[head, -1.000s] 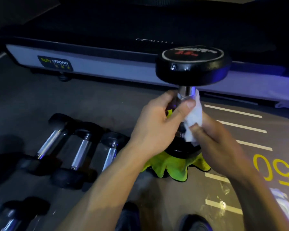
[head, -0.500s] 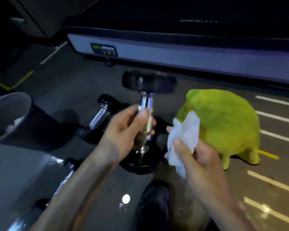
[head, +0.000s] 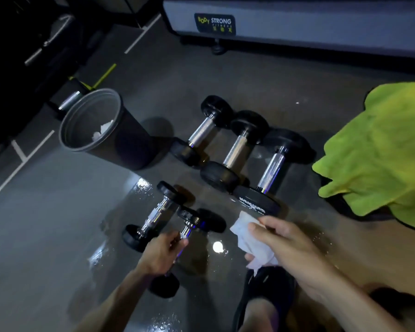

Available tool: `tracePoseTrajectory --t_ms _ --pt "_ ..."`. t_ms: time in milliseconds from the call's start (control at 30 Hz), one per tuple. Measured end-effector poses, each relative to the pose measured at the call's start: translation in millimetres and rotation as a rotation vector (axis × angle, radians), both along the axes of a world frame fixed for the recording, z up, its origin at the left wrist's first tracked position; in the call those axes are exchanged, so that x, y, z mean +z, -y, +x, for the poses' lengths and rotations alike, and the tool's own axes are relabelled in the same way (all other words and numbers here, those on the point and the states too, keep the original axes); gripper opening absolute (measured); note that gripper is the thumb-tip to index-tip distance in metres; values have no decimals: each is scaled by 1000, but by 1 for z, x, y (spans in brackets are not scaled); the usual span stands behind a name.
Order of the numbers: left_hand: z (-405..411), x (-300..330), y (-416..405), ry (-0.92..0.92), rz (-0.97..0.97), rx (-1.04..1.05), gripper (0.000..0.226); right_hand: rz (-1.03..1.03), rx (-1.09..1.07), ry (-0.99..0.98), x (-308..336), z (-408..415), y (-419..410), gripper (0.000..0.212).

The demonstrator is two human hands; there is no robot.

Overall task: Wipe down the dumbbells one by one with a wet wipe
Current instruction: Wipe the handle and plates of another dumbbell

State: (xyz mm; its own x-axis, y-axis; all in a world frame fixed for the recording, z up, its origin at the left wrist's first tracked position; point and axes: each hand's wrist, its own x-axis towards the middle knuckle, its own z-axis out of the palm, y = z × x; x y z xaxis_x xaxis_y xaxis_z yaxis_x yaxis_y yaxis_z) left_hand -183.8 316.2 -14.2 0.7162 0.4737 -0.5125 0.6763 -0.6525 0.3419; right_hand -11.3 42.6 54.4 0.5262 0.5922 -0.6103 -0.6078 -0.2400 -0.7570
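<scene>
My left hand grips the chrome handle of a small black dumbbell that lies low over the grey floor, right beside another small dumbbell. My right hand holds a crumpled white wet wipe, off to the right of that dumbbell and not touching it. Three bigger dumbbells lie side by side farther back: one on the left, one in the middle and one on the right.
A dark bin with used wipes inside stands at the left. A lime-green cloth lies at the right. The treadmill base runs along the back. My black shoe is under my right hand. Wet patches shine on the floor.
The dumbbell stood upright in front of me with the wipe on its handle; my left hand has since carried it left and lowered it to the floor. The wipe has come off it.
</scene>
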Motion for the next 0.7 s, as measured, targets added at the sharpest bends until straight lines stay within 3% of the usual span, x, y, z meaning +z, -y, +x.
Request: tracePoseTrajectory --t_ms 233,333,367,433,533,600,700 --pt "15 -24 -2 -51 47 -110 61 -45 -58 5 -4 0 -9 9" --pt "13 -21 0 -55 14 -98 61 -26 -120 -12 -2 2 -14 43" --pt "13 -16 -2 -43 -11 -88 59 -34 -120 -15 -1 2 -16 43" --pt "16 -8 -14 38 -34 -24 48 -43 -105 -39 1 1 -20 26" --pt "22 3 -47 185 221 134 20 26 -11 -7 -2 -2 -25 13" --pt "31 10 -68 141 343 175 30 37 13 6 -4 -3 -26 8" --pt "42 6 -84 -33 196 208 20 1 16 52 -8 -4 -24 5"
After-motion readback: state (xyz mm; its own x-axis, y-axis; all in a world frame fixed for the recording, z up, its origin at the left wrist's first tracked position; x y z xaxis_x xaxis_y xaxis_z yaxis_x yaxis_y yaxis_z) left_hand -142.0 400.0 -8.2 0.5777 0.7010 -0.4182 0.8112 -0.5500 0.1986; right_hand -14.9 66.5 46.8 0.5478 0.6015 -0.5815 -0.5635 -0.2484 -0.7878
